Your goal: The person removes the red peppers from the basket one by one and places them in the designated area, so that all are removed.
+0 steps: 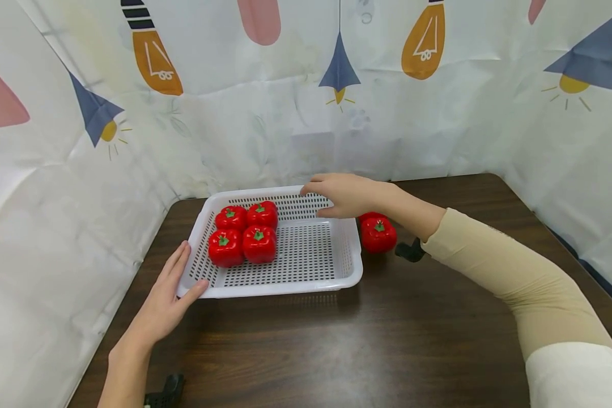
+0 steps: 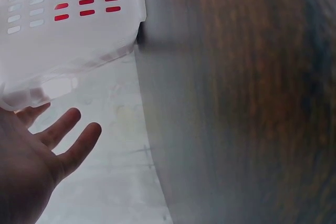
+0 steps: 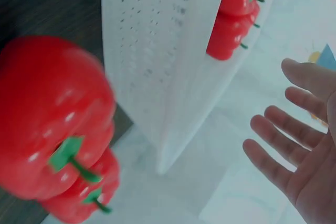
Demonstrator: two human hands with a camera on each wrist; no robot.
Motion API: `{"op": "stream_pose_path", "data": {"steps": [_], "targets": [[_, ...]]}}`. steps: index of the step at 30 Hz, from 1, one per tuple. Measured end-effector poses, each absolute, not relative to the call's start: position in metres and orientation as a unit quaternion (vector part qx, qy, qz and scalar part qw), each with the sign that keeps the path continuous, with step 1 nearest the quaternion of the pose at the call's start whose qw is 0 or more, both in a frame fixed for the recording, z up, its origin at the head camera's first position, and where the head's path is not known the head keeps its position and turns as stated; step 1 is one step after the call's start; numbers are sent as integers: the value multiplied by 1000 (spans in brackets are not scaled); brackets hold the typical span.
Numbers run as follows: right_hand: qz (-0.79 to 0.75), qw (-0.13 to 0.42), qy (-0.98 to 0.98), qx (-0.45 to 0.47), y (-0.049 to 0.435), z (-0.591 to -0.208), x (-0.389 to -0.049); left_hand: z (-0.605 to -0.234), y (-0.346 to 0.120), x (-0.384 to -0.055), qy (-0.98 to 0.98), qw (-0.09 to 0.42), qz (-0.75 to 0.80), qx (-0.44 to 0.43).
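A white perforated plastic basket holds several red bell peppers with green stems, grouped in its left half. At the basket's left front corner, my left hand touches the side, its thumb by the front rim; the left wrist view shows its fingers extended. My right hand hovers over the far right part of the basket, fingers apart and holding nothing. Two more bell peppers stand outside the basket's right wall, the front one partly covering the back one.
The dark brown wooden table extends in front of the basket and to its right. A white curtain printed with lamps and bulbs hangs behind and along both sides. Black wrist camera mounts show near both wrists.
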State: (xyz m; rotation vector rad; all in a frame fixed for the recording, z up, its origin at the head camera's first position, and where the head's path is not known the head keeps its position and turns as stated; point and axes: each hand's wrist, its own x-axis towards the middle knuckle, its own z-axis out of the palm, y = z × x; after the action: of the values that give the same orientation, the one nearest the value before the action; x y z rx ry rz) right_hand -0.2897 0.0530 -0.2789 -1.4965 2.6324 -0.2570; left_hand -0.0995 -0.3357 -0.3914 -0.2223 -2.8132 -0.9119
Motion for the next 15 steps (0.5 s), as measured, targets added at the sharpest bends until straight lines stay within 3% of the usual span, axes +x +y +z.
{"op": "stream_pose_path", "data": {"steps": [15], "targets": [[-66, 98, 828, -547, -12, -282, -285, -393, -336, -100, -939, 89, -322, -83]]}}
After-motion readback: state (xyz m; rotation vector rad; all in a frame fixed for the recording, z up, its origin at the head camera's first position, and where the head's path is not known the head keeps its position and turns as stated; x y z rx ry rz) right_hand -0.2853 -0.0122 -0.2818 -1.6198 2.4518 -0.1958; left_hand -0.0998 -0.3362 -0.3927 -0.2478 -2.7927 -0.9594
